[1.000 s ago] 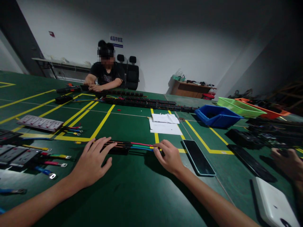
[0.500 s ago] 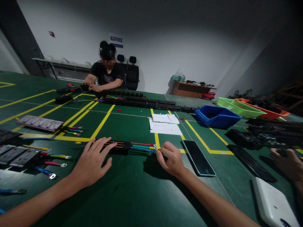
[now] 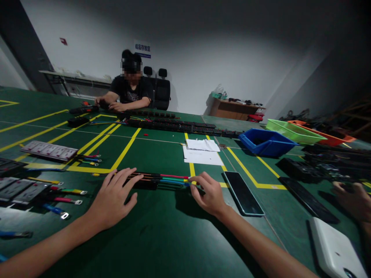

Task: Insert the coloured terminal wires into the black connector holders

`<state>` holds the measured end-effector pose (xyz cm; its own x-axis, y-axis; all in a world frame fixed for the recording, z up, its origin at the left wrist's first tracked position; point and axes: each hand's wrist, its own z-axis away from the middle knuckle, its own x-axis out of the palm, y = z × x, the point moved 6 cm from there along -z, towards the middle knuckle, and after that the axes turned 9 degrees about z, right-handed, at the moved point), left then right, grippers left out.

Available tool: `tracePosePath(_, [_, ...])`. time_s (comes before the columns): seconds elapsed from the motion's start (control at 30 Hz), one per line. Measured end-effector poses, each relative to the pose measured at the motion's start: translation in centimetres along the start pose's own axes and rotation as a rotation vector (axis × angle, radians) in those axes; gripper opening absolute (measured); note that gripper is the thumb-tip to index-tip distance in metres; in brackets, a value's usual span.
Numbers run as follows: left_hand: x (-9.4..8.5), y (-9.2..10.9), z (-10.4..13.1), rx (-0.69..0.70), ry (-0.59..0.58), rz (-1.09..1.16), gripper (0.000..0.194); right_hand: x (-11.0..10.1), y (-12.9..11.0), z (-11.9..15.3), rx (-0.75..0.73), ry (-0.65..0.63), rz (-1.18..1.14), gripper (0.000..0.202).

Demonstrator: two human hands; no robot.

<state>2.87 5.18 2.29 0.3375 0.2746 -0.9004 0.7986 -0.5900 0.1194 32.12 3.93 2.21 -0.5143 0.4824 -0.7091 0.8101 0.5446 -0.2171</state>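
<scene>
My left hand (image 3: 113, 197) lies with fingers spread across a black strip (image 3: 145, 184) with bare copper-coloured runs along it. Red, green and blue insulated wires (image 3: 174, 180) leave its right end, side by side. At the tips of these wires, my right hand (image 3: 207, 193) has its thumb and index finger closed around the ring terminals, which the fingertips mostly hide. To the left lie socket strips (image 3: 24, 191) whose coloured wires end in metal ring terminals (image 3: 64, 215).
A phone (image 3: 243, 193) lies right of my right hand, with a white device (image 3: 336, 247) nearer me. White papers (image 3: 203, 156) and a blue bin (image 3: 266, 143) are beyond. A co-worker (image 3: 131, 85) sits opposite; another person's hand (image 3: 352, 199) is at the right edge.
My right index finger has come forward and left onto the wire tips, covering the terminals that showed before. My left hand has stayed put. The co-worker opposite has shifted one hand left.
</scene>
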Motion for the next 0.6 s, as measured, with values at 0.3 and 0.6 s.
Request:
tracePosePath(0.3, [0.12, -0.04, 0.09, 0.003, -0.008, -0.019, 0.051, 0.41, 0.42, -0.23, 0.072, -0.071, 0.052, 0.018])
tracePosePath(0.6, [0.1, 0.01, 0.07, 0.015, -0.006, -0.032, 0.051, -0.15, 0.09, 0.07, 0.004, 0.044, 0.031, 0.018])
